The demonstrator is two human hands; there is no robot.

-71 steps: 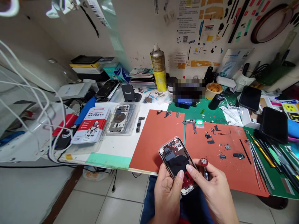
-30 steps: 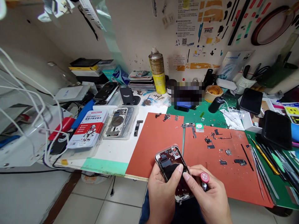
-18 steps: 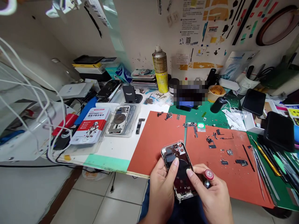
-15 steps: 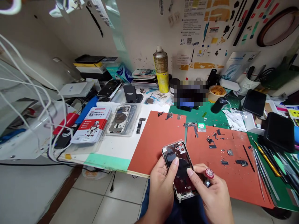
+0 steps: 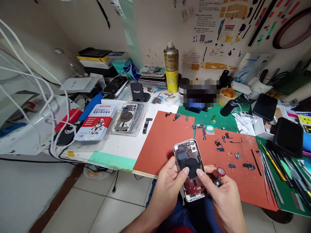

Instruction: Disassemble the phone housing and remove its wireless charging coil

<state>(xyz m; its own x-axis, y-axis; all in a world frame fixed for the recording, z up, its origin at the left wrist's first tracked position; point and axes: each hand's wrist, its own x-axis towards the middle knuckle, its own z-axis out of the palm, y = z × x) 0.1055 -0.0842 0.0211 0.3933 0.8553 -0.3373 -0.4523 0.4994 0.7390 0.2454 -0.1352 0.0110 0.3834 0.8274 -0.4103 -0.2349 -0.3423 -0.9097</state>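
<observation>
Between my hands, above my lap at the bench edge, is a phone housing [image 5: 193, 152], its stripped inside facing up with a dark round charging coil in the middle. My left hand [image 5: 167, 183] grips its left edge, thumb lying on the coil's lower left. The right edge is held by my right hand [image 5: 222, 191], thumb on the coil's right side. A screwdriver [image 5: 220, 172] with a red cap marked by a cross is also tucked in my right hand; its tip is hidden. Small phone parts [image 5: 220, 144] lie on the orange mat [image 5: 167, 139] beyond.
A second phone housing [image 5: 125, 118] rests in a clear tray at left, beside a battery box [image 5: 97, 123]. A spray can [image 5: 171, 66] stands at the back. Tweezers and other tools [image 5: 274, 174] line the right side. White cables [image 5: 46, 94] hang at far left.
The phone housing has moved slightly up and right in view, with both hands around it. My left thumb lies lower on the housing. The camera view has shifted a little.
</observation>
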